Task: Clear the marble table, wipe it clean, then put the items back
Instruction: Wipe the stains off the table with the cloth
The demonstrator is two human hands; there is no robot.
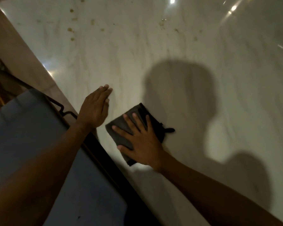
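Observation:
The white marble table (153, 51) fills most of the view and runs diagonally. Brownish stains (71, 30) dot its far part. A folded dark cloth (121, 126) lies flat on the marble near the table's left edge. My right hand (140, 141) presses down on the cloth with its fingers spread. My left hand (95, 108) rests flat on the marble just left of the cloth, fingers together, holding nothing.
A chair with a blue-grey seat (39, 144) and a dark metal frame (60, 108) stands against the table's left edge. My head's shadow (183, 88) falls across the marble beyond the cloth. Light glints (232, 8) show at the far right.

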